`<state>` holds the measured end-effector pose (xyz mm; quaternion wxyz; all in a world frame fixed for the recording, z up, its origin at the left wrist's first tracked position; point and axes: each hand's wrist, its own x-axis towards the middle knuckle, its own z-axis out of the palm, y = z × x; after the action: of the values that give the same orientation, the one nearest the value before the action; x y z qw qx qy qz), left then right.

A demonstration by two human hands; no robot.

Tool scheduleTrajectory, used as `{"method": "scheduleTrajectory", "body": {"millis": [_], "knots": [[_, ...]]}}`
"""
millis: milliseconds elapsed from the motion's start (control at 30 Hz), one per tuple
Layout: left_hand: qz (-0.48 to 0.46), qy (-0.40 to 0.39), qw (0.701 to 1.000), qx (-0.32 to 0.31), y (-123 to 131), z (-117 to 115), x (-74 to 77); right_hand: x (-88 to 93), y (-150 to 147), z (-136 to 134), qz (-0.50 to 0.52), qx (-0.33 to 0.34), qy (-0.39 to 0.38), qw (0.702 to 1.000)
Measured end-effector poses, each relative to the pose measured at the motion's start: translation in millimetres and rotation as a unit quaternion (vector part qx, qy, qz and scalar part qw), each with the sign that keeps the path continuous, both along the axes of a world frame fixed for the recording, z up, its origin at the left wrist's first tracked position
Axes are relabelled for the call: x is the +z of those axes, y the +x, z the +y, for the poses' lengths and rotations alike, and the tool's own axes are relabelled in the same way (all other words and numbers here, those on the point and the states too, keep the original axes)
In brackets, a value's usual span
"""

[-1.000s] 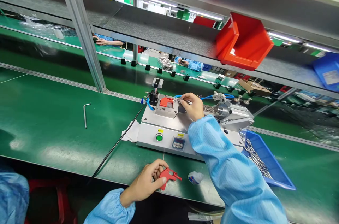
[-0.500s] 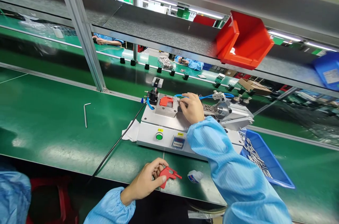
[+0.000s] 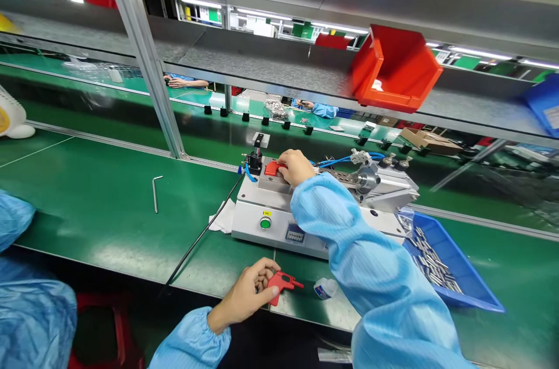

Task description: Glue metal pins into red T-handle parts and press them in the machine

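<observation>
My left hand is closed on a red gun-shaped plastic part over the front edge of the green bench. A second red part sits in the metal block on the left of the grey machine. My right hand reaches over that block, its fingers bent down at the right side of this red part; what they hold, if anything, is hidden. A small clear bottle lies on the bench, right of the part in my left hand.
Metal pins fill a blue tray right of the machine. On the bench lies a hex key. A red bin stands on the shelf above. Another person's blue sleeve is at the left, and a black cable crosses the bench.
My right hand has moved left, from the right end of the metal block to over it, beside the red part. The view has shifted slightly. My left hand still holds its red part.
</observation>
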<state>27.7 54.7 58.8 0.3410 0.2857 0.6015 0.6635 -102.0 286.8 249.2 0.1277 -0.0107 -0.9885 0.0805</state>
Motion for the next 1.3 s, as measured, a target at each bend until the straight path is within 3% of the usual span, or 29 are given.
{"method": "scheduleTrajectory", "body": {"millis": [100, 233, 367, 467, 533, 600, 667, 733, 833, 900, 967, 1100, 1300], "knots": [[-0.023, 0.009, 1.0, 0.012, 0, 1, -0.5, 3.3, -1, 1, 0.047, 0.005, -0.019, 0.999], [-0.043, 0.017, 0.999, 0.018, -1, 2, -2.3, 15.9, 20, 8, 0.182, -0.011, -0.125, 0.975], [-0.073, 0.037, 0.996, 0.028, 0, 2, -3.1, 22.4, 80, 14, 0.174, 0.051, -0.188, 0.965], [-0.053, 0.04, 0.997, 0.045, -1, -3, 9.2, 6.5, 135, 23, 0.146, 0.069, -0.155, 0.975], [0.006, 0.039, 0.997, 0.066, -9, -6, 29.6, -9.9, 163, 31, 0.142, 0.054, -0.123, 0.981], [0.097, 0.04, 0.989, 0.102, -29, -6, 59.6, -24.2, 180, 40, 0.145, 0.036, -0.103, 0.983], [0.203, 0.035, 0.966, 0.156, -60, 2, 94.7, -32.7, 188, 46, 0.16, 0.02, -0.093, 0.982], [0.24, 0.035, 0.951, 0.191, -97, 17, 128.6, -35.1, 191, 50, 0.176, 0.009, -0.089, 0.98], [0.385, -0.091, 0.892, 0.22, -141, 46, 166.6, -33.3, 192, 52, 0.178, 0.009, -0.097, 0.979], [0.456, -0.185, 0.846, 0.206, -158, 63, 180.4, -32.4, 192, 53, 0.18, 0.011, -0.102, 0.978], [0.486, -0.236, 0.818, 0.197, -164, 73, 186.1, -32.5, 192, 54, 0.186, 0.01, -0.103, 0.977], [0.503, -0.272, 0.794, 0.204, -163, 81, 183.8, -33.1, 191, 56, 0.19, 0.003, -0.112, 0.975], [0.596, -0.216, 0.749, 0.193, -163, 78, 171.1, -34.6, 190, 55, 0.191, 0.006, -0.114, 0.975]]}}
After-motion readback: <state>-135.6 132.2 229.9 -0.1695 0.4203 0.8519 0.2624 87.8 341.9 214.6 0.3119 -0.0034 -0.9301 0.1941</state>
